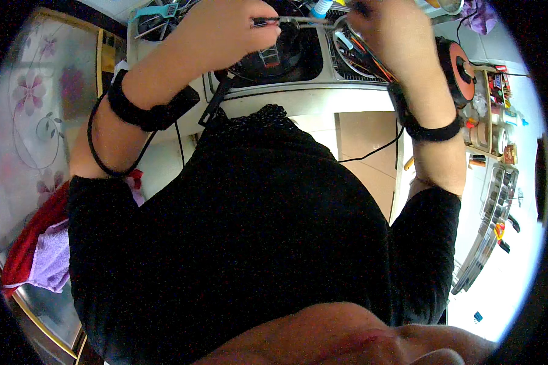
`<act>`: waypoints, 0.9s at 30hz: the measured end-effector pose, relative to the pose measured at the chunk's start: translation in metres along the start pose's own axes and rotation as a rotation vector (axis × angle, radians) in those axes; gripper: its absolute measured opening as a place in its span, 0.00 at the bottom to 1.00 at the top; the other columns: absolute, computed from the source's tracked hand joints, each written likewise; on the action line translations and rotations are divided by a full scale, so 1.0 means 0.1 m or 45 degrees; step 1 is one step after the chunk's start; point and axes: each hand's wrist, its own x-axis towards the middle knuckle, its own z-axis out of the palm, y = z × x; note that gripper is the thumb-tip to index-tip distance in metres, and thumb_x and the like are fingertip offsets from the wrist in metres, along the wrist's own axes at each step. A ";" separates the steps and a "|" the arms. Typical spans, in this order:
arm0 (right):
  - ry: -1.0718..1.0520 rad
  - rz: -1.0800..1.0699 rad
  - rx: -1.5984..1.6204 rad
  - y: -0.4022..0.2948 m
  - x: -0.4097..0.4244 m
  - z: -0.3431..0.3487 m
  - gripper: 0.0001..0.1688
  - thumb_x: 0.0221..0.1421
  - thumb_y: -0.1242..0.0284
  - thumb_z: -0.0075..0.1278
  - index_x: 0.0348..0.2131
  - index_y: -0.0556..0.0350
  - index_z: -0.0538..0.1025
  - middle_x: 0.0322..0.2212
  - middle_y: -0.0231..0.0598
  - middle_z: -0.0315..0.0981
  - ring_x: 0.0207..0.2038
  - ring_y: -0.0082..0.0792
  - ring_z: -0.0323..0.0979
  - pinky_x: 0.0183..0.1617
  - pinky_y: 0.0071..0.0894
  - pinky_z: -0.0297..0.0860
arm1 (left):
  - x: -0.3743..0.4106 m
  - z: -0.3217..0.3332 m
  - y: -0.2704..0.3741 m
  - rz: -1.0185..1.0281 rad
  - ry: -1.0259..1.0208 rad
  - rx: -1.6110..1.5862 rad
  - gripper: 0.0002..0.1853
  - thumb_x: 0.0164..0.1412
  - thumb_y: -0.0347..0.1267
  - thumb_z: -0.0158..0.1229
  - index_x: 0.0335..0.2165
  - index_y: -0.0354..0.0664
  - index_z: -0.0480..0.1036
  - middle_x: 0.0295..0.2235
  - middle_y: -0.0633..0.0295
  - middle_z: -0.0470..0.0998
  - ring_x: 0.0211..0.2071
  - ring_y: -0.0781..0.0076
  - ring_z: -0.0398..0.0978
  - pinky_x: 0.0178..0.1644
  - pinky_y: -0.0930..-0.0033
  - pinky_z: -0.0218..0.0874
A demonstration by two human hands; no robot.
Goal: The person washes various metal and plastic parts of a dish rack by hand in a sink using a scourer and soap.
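My left hand (244,27) grips a utensil with a dark handle (265,21); its thin metal shaft (306,20) points right, over a double-bowl sink (274,87). At the shaft's far end is my right hand (383,32), blurred and partly cut off by the top edge. Something dark shows by its fingers, but I cannot tell what it holds. Below my left hand, a dark round pan (283,59) sits in the left bowl. In the right bowl a round metal vessel (354,68) holds chopsticks (370,57) and other thin utensils.
A black handle (213,105) juts over the sink's front edge. More utensils, one teal (157,13), lie at the upper left. A red-lidded pot (459,70) stands right of the sink. Cables hang from both wrist straps. A metal rack (488,228) is at far right.
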 end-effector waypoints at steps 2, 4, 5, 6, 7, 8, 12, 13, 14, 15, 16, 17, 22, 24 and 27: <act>0.319 0.142 0.105 0.03 -0.09 -0.14 0.08 0.40 0.78 0.59 0.25 0.62 0.75 0.25 0.49 0.71 0.30 0.50 0.72 0.33 0.41 0.68 | -0.01 0.01 -0.14 -0.055 0.052 -0.315 0.13 0.58 0.35 0.54 0.32 0.36 0.77 0.22 0.55 0.75 0.25 0.67 0.75 0.29 0.64 0.64; 0.526 0.259 0.353 0.13 -0.20 -0.08 0.08 0.45 0.80 0.59 0.29 0.63 0.76 0.28 0.42 0.73 0.32 0.37 0.71 0.36 0.29 0.67 | -0.04 -0.01 -0.16 -0.119 0.024 -0.460 0.11 0.58 0.34 0.55 0.33 0.36 0.76 0.22 0.59 0.74 0.24 0.72 0.72 0.29 0.66 0.63; 0.590 0.338 0.535 0.17 -0.31 0.01 0.07 0.50 0.80 0.59 0.32 0.63 0.77 0.31 0.37 0.75 0.34 0.28 0.71 0.39 0.22 0.66 | -0.04 -0.02 -0.16 -0.143 0.004 -0.536 0.11 0.58 0.34 0.55 0.34 0.37 0.76 0.21 0.61 0.73 0.23 0.74 0.71 0.28 0.67 0.62; 0.657 0.422 0.712 0.19 -0.40 0.10 0.07 0.55 0.79 0.59 0.35 0.64 0.79 0.33 0.32 0.77 0.37 0.18 0.70 0.43 0.15 0.65 | -0.02 -0.02 -0.16 -0.143 -0.001 -0.562 0.10 0.58 0.33 0.55 0.34 0.36 0.75 0.21 0.63 0.73 0.23 0.76 0.70 0.28 0.69 0.62; 0.788 0.253 0.861 0.22 -0.40 0.27 0.07 0.55 0.79 0.60 0.35 0.65 0.79 0.32 0.31 0.76 0.35 0.17 0.69 0.41 0.13 0.64 | -0.04 -0.01 -0.16 -0.166 0.017 -0.581 0.10 0.59 0.31 0.55 0.35 0.35 0.74 0.21 0.64 0.72 0.23 0.78 0.69 0.28 0.70 0.62; 0.822 0.267 0.961 0.17 -0.43 0.37 0.07 0.55 0.79 0.60 0.35 0.65 0.79 0.32 0.31 0.76 0.36 0.18 0.69 0.41 0.14 0.64 | -0.06 0.00 -0.15 -0.187 0.034 -0.601 0.09 0.59 0.30 0.55 0.36 0.34 0.73 0.21 0.65 0.71 0.23 0.79 0.68 0.28 0.72 0.62; 0.866 0.432 1.366 -0.20 -0.48 0.56 0.09 0.56 0.80 0.58 0.38 0.63 0.78 0.36 0.35 0.78 0.39 0.22 0.73 0.45 0.19 0.68 | -0.10 0.08 -0.05 -0.130 0.181 -0.658 0.09 0.57 0.27 0.57 0.35 0.32 0.69 0.23 0.63 0.74 0.24 0.78 0.70 0.28 0.72 0.63; 0.816 0.499 1.486 -0.28 -0.49 0.57 0.09 0.56 0.80 0.58 0.39 0.63 0.78 0.37 0.36 0.78 0.39 0.22 0.73 0.45 0.20 0.69 | -0.09 0.10 -0.03 -0.057 0.214 -0.656 0.10 0.56 0.27 0.57 0.36 0.31 0.69 0.24 0.63 0.75 0.24 0.78 0.71 0.28 0.72 0.63; 0.859 0.393 1.411 -0.32 -0.47 0.62 0.10 0.56 0.80 0.58 0.39 0.62 0.77 0.37 0.37 0.78 0.39 0.22 0.74 0.44 0.20 0.70 | -0.09 0.12 -0.01 -0.018 0.254 -0.668 0.10 0.56 0.26 0.58 0.36 0.31 0.69 0.24 0.62 0.75 0.25 0.77 0.72 0.29 0.72 0.63; 0.805 0.461 1.323 -0.35 -0.50 0.63 0.09 0.56 0.80 0.58 0.39 0.62 0.78 0.36 0.36 0.78 0.39 0.21 0.73 0.44 0.19 0.69 | -0.09 0.13 0.02 0.022 0.292 -0.677 0.11 0.55 0.26 0.58 0.36 0.31 0.69 0.25 0.61 0.76 0.25 0.76 0.73 0.29 0.71 0.64; 0.832 0.501 1.306 -0.45 -0.47 0.56 0.08 0.48 0.81 0.58 0.32 0.62 0.76 0.31 0.39 0.74 0.34 0.30 0.72 0.39 0.23 0.67 | -0.08 0.16 0.04 0.025 0.338 -0.702 0.11 0.55 0.26 0.59 0.36 0.32 0.69 0.25 0.60 0.77 0.26 0.74 0.74 0.29 0.70 0.64; 0.859 0.540 1.290 -0.52 -0.40 0.47 0.08 0.40 0.83 0.58 0.26 0.63 0.74 0.26 0.43 0.70 0.30 0.39 0.71 0.34 0.28 0.65 | -0.07 0.18 0.06 0.028 0.384 -0.725 0.12 0.54 0.26 0.59 0.37 0.32 0.69 0.26 0.58 0.78 0.26 0.72 0.75 0.29 0.69 0.65; 0.448 0.112 0.948 -0.32 -0.20 0.04 0.08 0.41 0.84 0.55 0.28 0.62 0.75 0.28 0.41 0.71 0.30 0.37 0.71 0.34 0.27 0.66 | -0.05 0.11 0.04 0.337 0.533 -0.064 0.13 0.52 0.27 0.61 0.38 0.35 0.71 0.31 0.53 0.77 0.29 0.61 0.77 0.34 0.65 0.68; 0.245 -0.137 0.864 -0.20 -0.14 0.01 0.07 0.42 0.84 0.55 0.27 0.62 0.75 0.27 0.44 0.72 0.30 0.44 0.72 0.34 0.33 0.68 | -0.04 0.08 0.06 0.411 0.497 0.069 0.14 0.52 0.26 0.61 0.39 0.36 0.71 0.32 0.52 0.76 0.30 0.59 0.77 0.36 0.64 0.68; 0.052 -0.312 0.793 -0.18 -0.05 -0.01 0.06 0.42 0.83 0.55 0.26 0.62 0.75 0.27 0.47 0.72 0.31 0.49 0.72 0.35 0.39 0.69 | -0.03 -0.01 0.19 0.302 0.261 -0.167 0.17 0.52 0.26 0.61 0.42 0.37 0.69 0.33 0.52 0.75 0.31 0.60 0.77 0.37 0.64 0.68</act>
